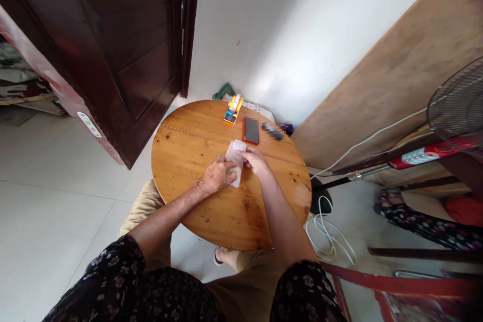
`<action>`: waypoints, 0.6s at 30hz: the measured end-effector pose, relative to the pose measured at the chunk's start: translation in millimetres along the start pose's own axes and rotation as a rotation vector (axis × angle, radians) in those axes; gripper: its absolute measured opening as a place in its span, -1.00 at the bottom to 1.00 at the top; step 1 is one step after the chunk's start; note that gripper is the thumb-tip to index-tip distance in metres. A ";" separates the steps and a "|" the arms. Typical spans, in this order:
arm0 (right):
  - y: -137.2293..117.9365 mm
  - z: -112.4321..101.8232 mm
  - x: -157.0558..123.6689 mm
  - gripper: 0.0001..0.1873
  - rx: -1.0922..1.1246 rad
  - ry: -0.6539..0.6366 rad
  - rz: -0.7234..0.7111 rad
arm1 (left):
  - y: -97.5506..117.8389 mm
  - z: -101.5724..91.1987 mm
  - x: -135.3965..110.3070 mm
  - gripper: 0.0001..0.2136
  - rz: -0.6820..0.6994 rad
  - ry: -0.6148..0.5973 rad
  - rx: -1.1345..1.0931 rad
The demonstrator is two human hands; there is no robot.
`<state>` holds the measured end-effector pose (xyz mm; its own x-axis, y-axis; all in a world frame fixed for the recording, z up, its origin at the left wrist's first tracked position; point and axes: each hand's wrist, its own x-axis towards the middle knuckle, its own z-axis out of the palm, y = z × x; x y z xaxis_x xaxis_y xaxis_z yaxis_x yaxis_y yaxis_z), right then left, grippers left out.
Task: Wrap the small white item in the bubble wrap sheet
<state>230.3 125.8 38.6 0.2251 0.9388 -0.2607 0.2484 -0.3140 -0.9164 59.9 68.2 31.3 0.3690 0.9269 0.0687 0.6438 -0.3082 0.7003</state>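
Note:
A flat, whitish, half see-through plastic packet (235, 153) lies on the round wooden table (196, 146), crinkled and shiny at its far end. What it contains, if anything, I cannot make out. My left hand (218, 175) holds its left side, with the fingers bent over its near part. At the upper right edge, my right hand (255, 160) pinches the packet between thumb and fingers. Just beyond my right hand lies a dark-screened phone (251, 130) with a red-orange edge.
An orange tape dispenser (233, 108) stands at the table's far edge. Right of the phone is a dark, blurred-out object (272, 131). A brown door (151, 35) is at left, a wire-caged fan (458, 105) at right. White cable (328, 234) coils on the floor. Another person's patterned sleeve or trouser leg (426, 221) shows at right.

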 end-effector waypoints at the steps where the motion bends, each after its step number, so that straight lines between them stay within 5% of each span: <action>1: -2.1 0.6 -0.2 -0.72 0.008 -0.015 -0.008 | 0.1 -0.3 0.0 -0.67 0.000 0.000 -0.007; 11: -14.4 2.1 -20.5 -0.70 0.059 -0.010 -0.214 | -2.8 0.1 3.2 -0.68 -0.014 0.019 -0.062; 18: -6.9 1.0 -58.1 -0.85 -0.211 0.031 -0.475 | 2.5 3.6 -1.1 -0.41 -0.196 0.172 -0.148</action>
<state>214.6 73.6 59.8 0.0680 0.9811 0.1814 0.5138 0.1214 -0.8493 63.5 65.6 30.5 0.1201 0.9922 0.0325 0.5821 -0.0969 0.8073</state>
